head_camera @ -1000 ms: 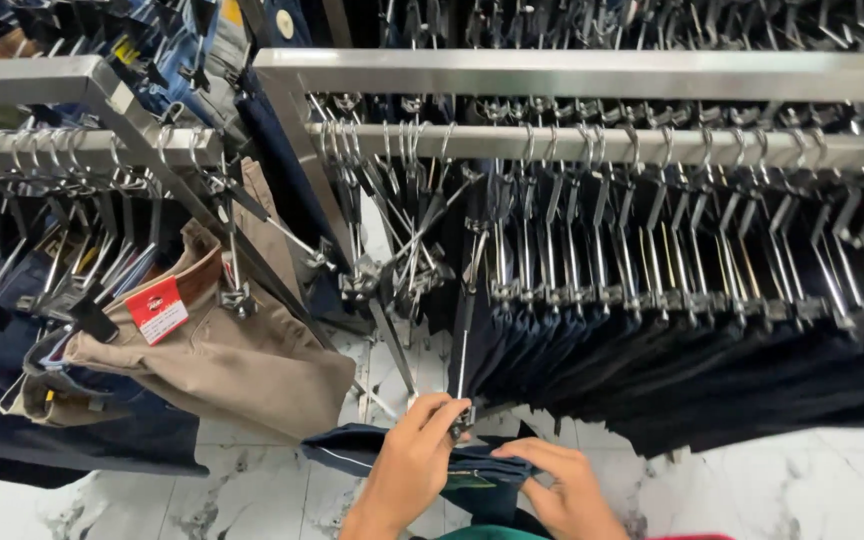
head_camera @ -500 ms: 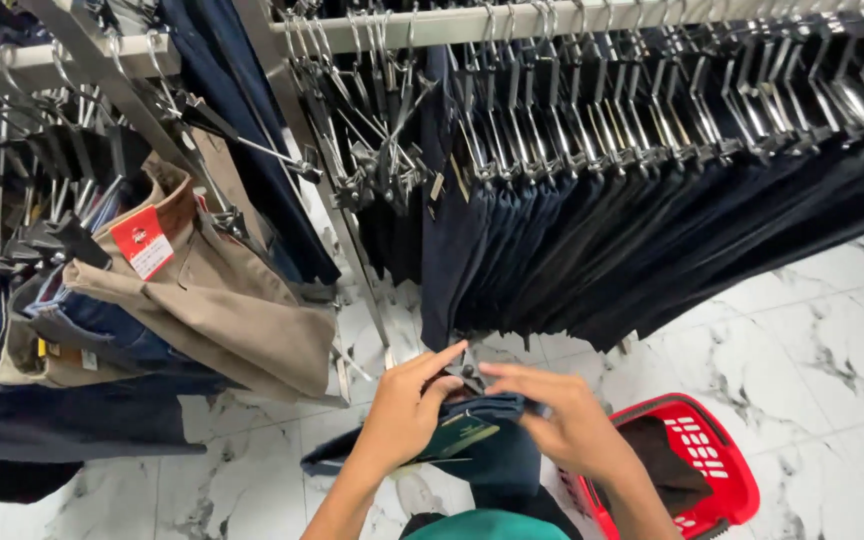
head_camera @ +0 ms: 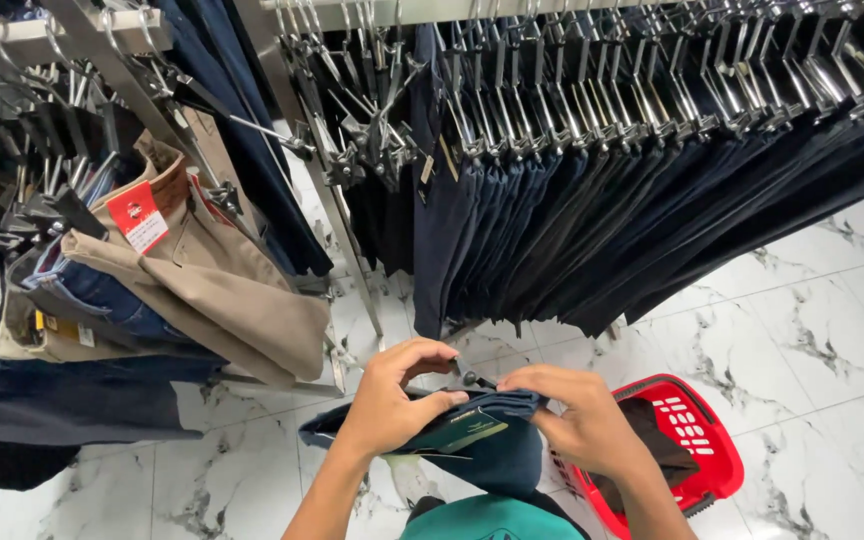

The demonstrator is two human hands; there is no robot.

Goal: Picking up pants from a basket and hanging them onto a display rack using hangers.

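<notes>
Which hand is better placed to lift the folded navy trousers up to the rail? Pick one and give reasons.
Left, probably. The left hand wraps over the folded navy trousers at the hanger clip, directly under the rail of dark trousers. The right hand only pinches the fold's edge, nearer the red basket.

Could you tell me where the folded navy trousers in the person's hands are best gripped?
Probably at the top folded edge, from above: both hands, left hand and right hand, already pinch the navy trousers there beside the hanger clip, and the rest of the cloth hangs loose below.
</notes>
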